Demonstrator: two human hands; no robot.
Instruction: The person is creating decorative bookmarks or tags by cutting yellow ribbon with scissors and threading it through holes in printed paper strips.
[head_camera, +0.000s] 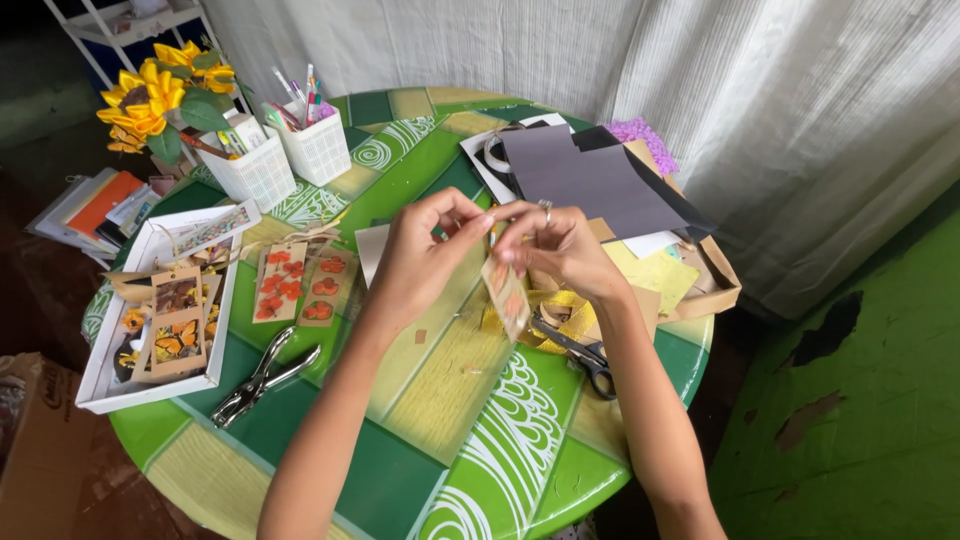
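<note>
Both my hands are raised over the middle of a round green and yellow table. My left hand and my right hand pinch the top end of a small brown paper tag with orange patterns, which hangs down between them. A ring shows on a finger of my right hand. Black-handled scissors lie on the table just below my right wrist, on yellow paper scraps.
A metal hole punch lies at the left front. Finished tags lie beside a white tray holding more tags. Two white baskets of pens, yellow artificial flowers, and a cardboard box with dark paper sheets stand behind.
</note>
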